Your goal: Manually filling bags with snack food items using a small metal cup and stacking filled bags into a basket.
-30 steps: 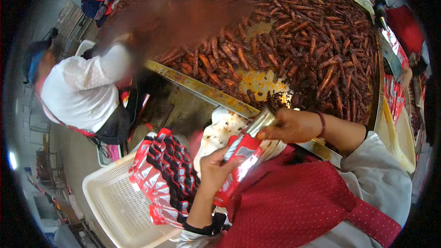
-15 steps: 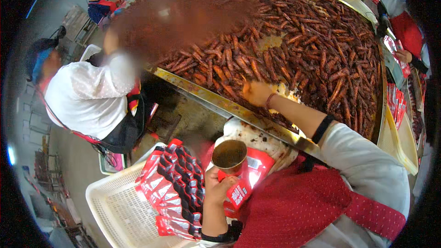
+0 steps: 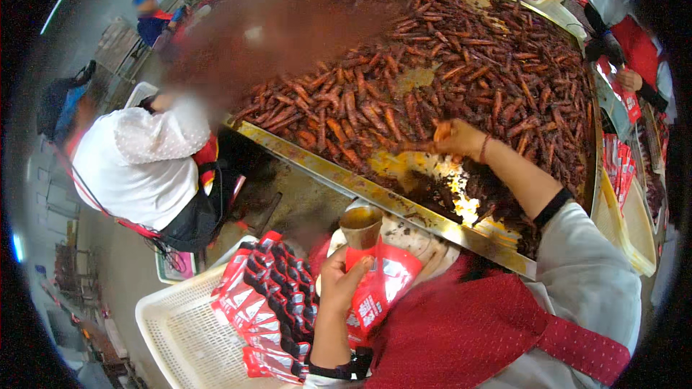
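Observation:
My left hand (image 3: 337, 281) grips a red pouch (image 3: 386, 270) with a tapered metal funnel (image 3: 360, 225) standing in its mouth. My right hand (image 3: 465, 140) reaches over the large metal tray (image 3: 281, 145), fingers bent around something I cannot make out among the dark reddish-brown food strips (image 3: 346, 112). Near that hand, a bare, oily patch of tray bottom shines. Beneath the funnel and pouch, a white, stained surface is partly hidden. A dark red apron covers my front.
A white basket (image 3: 169, 317) and stacked red pouches (image 3: 267, 295) sit at lower left. A white-shirted person (image 3: 137, 169) works close on the left; others stand at upper left (image 3: 155, 25) and right (image 3: 634, 50). A cream bin (image 3: 627, 238) is at right. A blur hides the tray's upper left.
My right hand has left the funnel and gone up into the food, then shifted rightward. The funnel, tilted a second ago, now stands more upright in the pouch in my left hand.

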The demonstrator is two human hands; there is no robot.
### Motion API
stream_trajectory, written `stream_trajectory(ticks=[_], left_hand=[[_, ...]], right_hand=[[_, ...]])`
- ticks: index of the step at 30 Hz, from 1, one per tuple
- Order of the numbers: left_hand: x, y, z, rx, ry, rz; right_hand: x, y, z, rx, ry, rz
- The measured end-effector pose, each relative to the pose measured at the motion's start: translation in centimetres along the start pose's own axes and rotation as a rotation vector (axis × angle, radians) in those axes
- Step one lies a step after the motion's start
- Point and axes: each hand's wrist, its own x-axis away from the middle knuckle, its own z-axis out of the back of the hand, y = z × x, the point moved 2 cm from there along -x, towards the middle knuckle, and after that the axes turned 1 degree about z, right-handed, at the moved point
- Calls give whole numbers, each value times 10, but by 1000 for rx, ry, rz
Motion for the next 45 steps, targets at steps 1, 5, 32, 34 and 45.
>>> stream_trajectory(ticks=[1,5,32,34,45], left_hand=[[-6,3,-5,-64,-41,-11],[-27,20,-29,-239,-224,-29],[158,-14,167,-977,664,-345],[130,-32,146,-995,582,-432],[8,-71,43,-1059,250,-403]], right_hand=[[10,-11,12,-179,-18,-17],[75,-119,33,-21,-303,180],[133,-167,-111,-341,-172,278],[127,-169,-114,-376,-149,273],[132,-123,-73,-466,-100,152]])
